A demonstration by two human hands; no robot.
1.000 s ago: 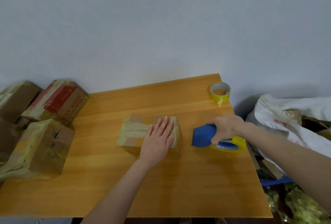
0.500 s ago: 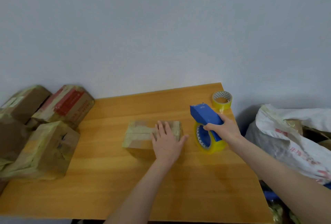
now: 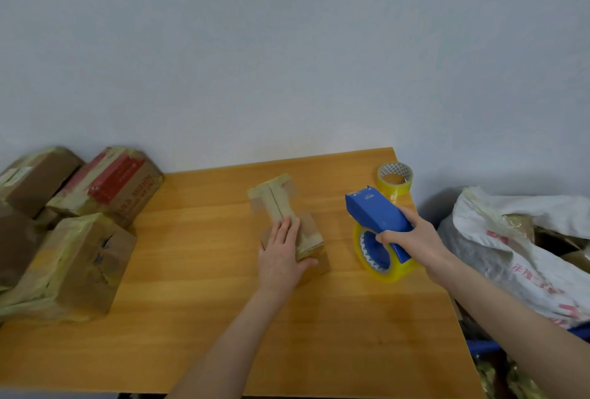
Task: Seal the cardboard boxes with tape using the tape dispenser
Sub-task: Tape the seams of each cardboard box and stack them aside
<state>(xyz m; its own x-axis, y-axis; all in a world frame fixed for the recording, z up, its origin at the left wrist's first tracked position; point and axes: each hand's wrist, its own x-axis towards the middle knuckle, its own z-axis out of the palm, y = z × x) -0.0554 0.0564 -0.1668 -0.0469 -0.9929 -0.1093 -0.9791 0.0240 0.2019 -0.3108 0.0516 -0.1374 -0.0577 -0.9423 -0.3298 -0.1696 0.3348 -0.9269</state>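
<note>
Wooden table (image 3: 198, 319): box (image 3: 289, 218) under left hand (image 3: 281, 258) fingers

tabletop (image 3: 198, 319): smooth satin wood | box (image 3: 287, 216): matt cardboard, glossy tape | dispenser (image 3: 376, 213): smooth blue plastic | roll (image 3: 395, 179): glossy yellow tape

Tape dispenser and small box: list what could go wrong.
1. The left hand lies flat on the near end of the box's seam, so the tape dispenser in the right hand may hit it.
2. Only that flat palm steadies the box; pulling tape might slide it.
3. The spare tape roll sits near the table's far corner and could get knocked off.
</note>
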